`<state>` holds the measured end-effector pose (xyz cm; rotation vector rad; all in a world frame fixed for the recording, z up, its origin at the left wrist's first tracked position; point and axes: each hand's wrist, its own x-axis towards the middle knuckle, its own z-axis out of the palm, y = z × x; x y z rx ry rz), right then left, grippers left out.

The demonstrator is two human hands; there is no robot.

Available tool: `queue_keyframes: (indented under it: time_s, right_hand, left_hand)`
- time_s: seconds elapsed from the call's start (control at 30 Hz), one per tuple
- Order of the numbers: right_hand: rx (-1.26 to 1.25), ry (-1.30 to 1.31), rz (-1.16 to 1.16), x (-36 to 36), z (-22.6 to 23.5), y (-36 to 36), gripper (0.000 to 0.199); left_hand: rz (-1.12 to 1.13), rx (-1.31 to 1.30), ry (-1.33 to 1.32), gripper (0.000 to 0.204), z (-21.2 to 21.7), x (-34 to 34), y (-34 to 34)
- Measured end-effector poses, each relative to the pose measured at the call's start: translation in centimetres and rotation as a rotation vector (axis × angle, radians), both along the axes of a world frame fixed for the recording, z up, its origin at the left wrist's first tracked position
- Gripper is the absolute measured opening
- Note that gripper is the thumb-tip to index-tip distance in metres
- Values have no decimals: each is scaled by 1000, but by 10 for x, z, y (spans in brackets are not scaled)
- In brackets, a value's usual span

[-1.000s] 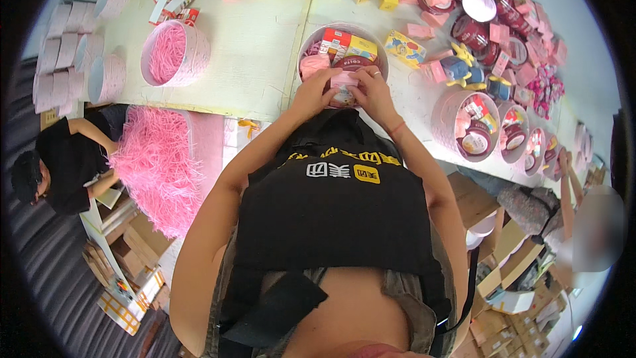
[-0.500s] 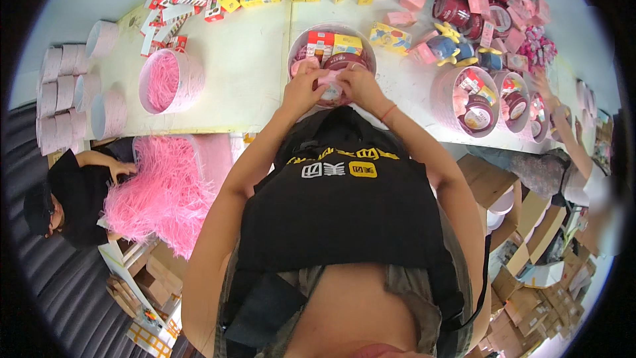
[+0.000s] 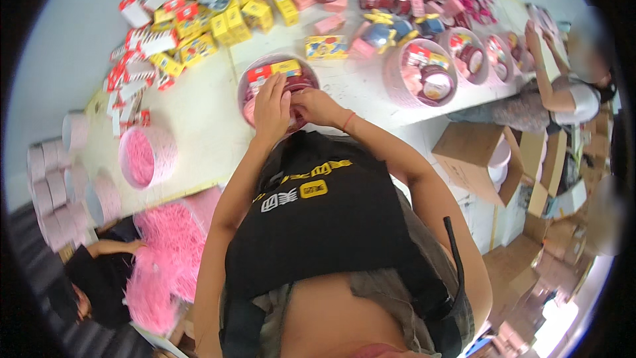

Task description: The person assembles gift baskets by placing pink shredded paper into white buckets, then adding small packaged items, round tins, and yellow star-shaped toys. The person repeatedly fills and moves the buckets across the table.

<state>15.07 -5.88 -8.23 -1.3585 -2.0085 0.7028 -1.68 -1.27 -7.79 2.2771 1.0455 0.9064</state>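
Note:
A round pale pink box (image 3: pixel 241 85) stands in front of me at the table's near edge. A red-and-white carton (image 3: pixel 257 75), a yellow carton (image 3: pixel 287 66) and a dark red round tub (image 3: pixel 303 82) are packed inside it. My left hand (image 3: pixel 270 111) lies across these contents with its fingers stretched out flat. Beside it, my right hand (image 3: pixel 315 107) reaches into the near part of the box, its fingers bent. What the right fingers grip is hidden. Something pink shows at the left inside wall, below the carton.
A similar box with pink paper shreds (image 3: pixel 140 158) stands at left. Filled round boxes (image 3: pixel 397 86) line the right side. Yellow cartons (image 3: pixel 232 25), red-and-white cartons (image 3: pixel 136 73) and blue-and-yellow plush toys (image 3: pixel 379 32) lie behind. People work at both sides.
My view has turned, so the table appears tilted. Both hands were together on a pink item at the box's near side; now my left hand lies flat over the contents.

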Motion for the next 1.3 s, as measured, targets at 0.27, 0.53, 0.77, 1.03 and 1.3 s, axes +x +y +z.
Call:
queue_keyframes:
  time_s: [0.27,0.53,0.77,1.03,1.3]
  right_hand:
    - [-133,176,-678,94,-35,-23,19]
    - [15,-388,-809,187,-95,30,51]
    - [-78,357,-732,265,47,-60,49]
    - [-236,-61,-563,338,14,-146,46]
    - [-185,-287,-703,337,1,-158,27]
  left_hand:
    - [-17,44,483,79,-61,-12,-18]
    - [8,-130,401,85,-28,8,-15]
    - [150,-132,245,56,11,13,-37]
    - [-466,-194,124,48,22,214,-42]
    - [-755,-228,197,73,-24,325,-80]
